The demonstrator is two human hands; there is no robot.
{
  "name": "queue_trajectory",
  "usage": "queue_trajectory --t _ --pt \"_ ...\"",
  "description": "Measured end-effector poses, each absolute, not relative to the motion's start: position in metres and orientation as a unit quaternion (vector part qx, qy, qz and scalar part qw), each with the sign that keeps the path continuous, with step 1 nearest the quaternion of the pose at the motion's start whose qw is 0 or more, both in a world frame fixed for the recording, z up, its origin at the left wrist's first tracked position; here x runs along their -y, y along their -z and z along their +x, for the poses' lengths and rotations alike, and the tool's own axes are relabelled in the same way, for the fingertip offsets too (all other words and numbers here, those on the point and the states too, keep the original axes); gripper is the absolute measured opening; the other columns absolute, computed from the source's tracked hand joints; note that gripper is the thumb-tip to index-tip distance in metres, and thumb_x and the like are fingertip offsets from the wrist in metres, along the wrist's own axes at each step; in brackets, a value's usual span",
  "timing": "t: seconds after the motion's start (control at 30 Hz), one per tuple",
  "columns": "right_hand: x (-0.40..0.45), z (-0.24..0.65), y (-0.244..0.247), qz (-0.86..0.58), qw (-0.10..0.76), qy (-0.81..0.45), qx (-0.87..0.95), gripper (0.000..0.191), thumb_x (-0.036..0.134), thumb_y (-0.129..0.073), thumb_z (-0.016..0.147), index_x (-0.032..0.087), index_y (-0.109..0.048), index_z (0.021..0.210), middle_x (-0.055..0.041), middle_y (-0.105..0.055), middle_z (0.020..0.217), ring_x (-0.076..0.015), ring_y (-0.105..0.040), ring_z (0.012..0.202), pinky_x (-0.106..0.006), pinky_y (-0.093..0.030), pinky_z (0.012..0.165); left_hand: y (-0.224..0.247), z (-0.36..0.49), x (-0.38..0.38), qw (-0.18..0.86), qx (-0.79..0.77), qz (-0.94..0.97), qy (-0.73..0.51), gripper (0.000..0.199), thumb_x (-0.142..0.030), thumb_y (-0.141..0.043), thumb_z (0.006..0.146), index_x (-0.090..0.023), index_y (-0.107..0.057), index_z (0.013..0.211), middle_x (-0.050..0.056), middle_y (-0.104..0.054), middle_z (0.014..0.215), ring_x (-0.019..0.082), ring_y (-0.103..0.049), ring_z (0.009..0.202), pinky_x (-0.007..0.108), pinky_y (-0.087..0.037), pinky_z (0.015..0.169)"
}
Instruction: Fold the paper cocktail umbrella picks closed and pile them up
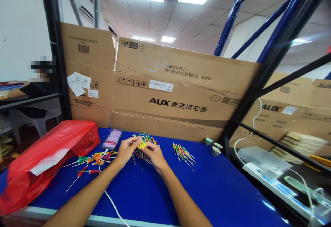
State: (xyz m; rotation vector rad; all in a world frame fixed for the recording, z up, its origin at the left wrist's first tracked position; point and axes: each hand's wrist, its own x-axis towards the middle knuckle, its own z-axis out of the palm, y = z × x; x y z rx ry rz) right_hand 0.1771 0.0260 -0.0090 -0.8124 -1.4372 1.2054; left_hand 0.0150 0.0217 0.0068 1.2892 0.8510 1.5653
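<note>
Between my two hands is a small yellow paper cocktail umbrella (142, 144), held above the blue table. My left hand (128, 148) pinches it from the left, and my right hand (153, 153) grips it from the right with the fingers closed. Behind and below the hands lies a pile of colourful cocktail umbrellas (150, 138), partly hidden by them. To the left are several loose paper umbrellas (97, 157) in orange, green and pink, with red ones (91, 171) nearer to me. A bunch of folded umbrellas on sticks (182, 153) lies to the right.
A red plastic bag (59, 147) covers the table's left side, near a phone (113, 139). Small round tubs (215, 151) stand at the back right. Cardboard panels (168, 92) wall off the back; a white cable (113, 206) crosses the front edge. A person (38, 84) sits far left.
</note>
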Motion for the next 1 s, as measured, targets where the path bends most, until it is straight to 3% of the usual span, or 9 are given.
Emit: queue_trajectory --t 0.2,0.4,0.6,0.77,1.0 --pt "-0.026 0.177 0.014 -0.356 0.448 -0.428 0.699 0.031 0.047 -0.074 0.078 0.017 -0.07 0.078 0.0003 -0.062 0.068 -0.012 -0.049 0.06 -0.023 -0.039 0.058 -0.003 0.016 -0.026 0.483 -0.342 0.497 -0.635 0.04 -0.049 -0.08 0.066 -0.013 -0.076 0.083 0.004 -0.07 0.066 0.014 -0.058 0.055 0.022 -0.039 0.049" --pt "-0.026 0.184 0.008 -0.35 0.427 -0.376 0.744 0.034 0.05 -0.064 0.087 0.017 -0.071 0.084 -0.0031 -0.067 0.081 -0.0157 -0.056 0.072 -0.026 -0.044 0.068 0.002 0.016 -0.028 0.555 -0.336 0.499 -0.575 0.046 -0.048 -0.083 0.064 -0.011 -0.073 0.09 0.0 -0.064 0.063 0.004 -0.038 0.041 0.019 -0.022 0.04" --pt "-0.019 0.193 -0.01 -0.343 0.369 -0.303 0.809 0.033 0.046 -0.054 0.095 0.019 -0.07 0.087 -0.0026 -0.066 0.084 -0.0171 -0.057 0.078 -0.028 -0.044 0.074 0.003 0.013 -0.029 0.532 -0.341 0.541 -0.555 0.039 -0.046 -0.083 0.064 -0.011 -0.073 0.079 0.0 -0.063 0.06 0.007 -0.042 0.043 0.02 -0.024 0.042" --pt "-0.014 0.207 -0.02 -0.354 0.259 -0.202 0.876 0.018 0.04 -0.07 0.085 0.022 -0.073 0.089 -0.0042 -0.065 0.09 -0.0209 -0.055 0.093 -0.034 -0.04 0.09 0.0 0.009 -0.029 0.488 -0.38 0.524 -0.586 0.037 -0.046 -0.082 0.064 -0.013 -0.073 0.078 0.0 -0.062 0.058 0.008 -0.045 0.044 0.02 -0.027 0.043" --pt "-0.006 0.205 -0.016 -0.357 0.137 -0.182 0.906 0.013 0.033 -0.076 0.08 0.024 -0.075 0.09 -0.0037 -0.059 0.095 -0.023 -0.05 0.101 -0.037 -0.034 0.096 0.001 0.008 -0.031 0.508 -0.385 0.509 -0.578 0.04 -0.049 -0.081 0.066 -0.013 -0.071 0.08 -0.002 -0.059 0.053 0.006 -0.037 0.041 0.019 -0.021 0.041"
